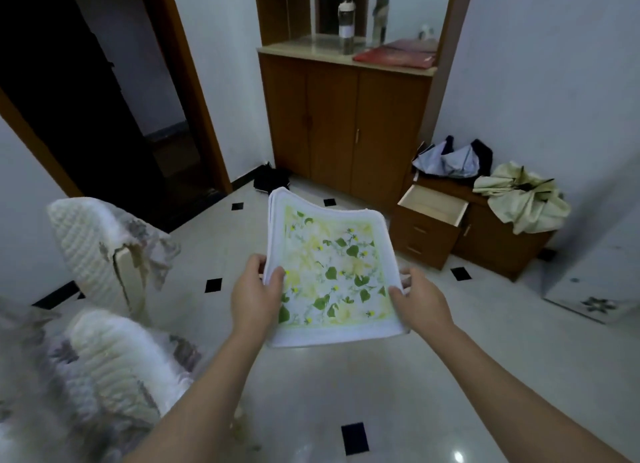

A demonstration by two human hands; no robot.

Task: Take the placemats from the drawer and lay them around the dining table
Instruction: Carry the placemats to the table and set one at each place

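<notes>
Placemats gripped in left hand and right hand; open drawer apparently bare.

A tall wooden cabinet faces me, two bottles and a red folder on its ledge. Covered chairs stand at my left; a cream umbrella lies right.

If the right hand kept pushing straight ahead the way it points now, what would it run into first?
Probably the open drawer of the low cabinet. The right hand, gripping the placemats, points forward and slightly right over bare floor; depth is hard to judge.
</notes>
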